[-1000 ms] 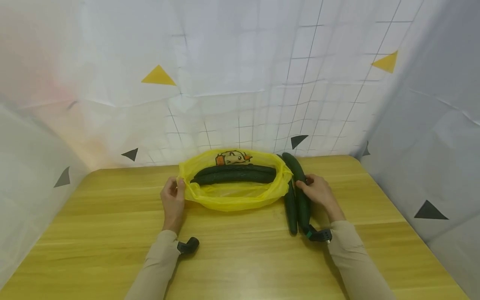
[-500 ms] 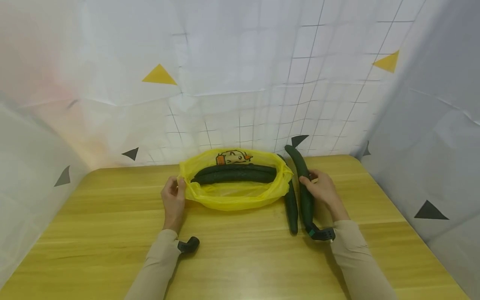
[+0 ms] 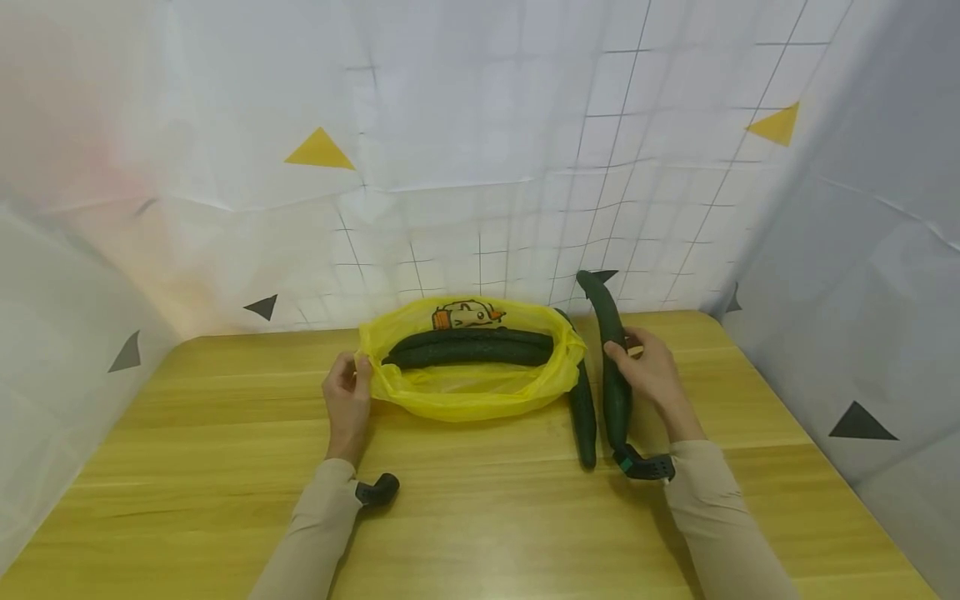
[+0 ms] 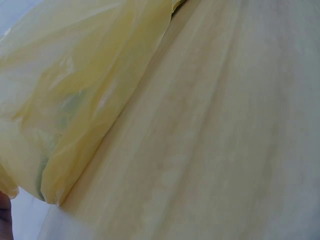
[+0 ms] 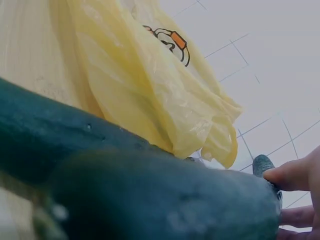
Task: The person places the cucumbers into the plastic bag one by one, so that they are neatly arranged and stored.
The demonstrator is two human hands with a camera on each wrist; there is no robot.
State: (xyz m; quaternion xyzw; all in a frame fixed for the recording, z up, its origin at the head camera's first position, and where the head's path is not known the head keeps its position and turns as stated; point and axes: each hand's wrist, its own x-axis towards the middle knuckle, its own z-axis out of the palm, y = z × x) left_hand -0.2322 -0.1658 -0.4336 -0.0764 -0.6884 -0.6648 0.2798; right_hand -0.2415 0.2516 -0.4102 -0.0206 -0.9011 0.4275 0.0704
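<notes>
A yellow plastic bag (image 3: 457, 406) lies on the table with its mouth spread wide, a cartoon print on its far inner wall. Dark green cucumbers (image 3: 468, 348) lie side by side inside it. My left hand (image 3: 347, 408) pinches the bag's left rim. To the right of the bag, my right hand (image 3: 651, 373) grips a long cucumber (image 3: 615, 392) around its middle, its far end tipped up against the backdrop. One more cucumber (image 3: 582, 421) lies on the table between the held one and the bag. In the right wrist view, thumb and fingers (image 5: 292, 175) close around the held cucumber.
The wooden table (image 3: 480, 517) meets a white backdrop (image 3: 450, 167) with grid lines and triangles right behind the bag. Similar white sheets stand at both sides. A black camera mount (image 3: 377, 490) sits on the left wrist, and another mount (image 3: 643, 465) on the right.
My right hand has moved slightly right with the gripped cucumber, parting it from the one beside the bag and raising its far end. The left hand and the bag stay put.
</notes>
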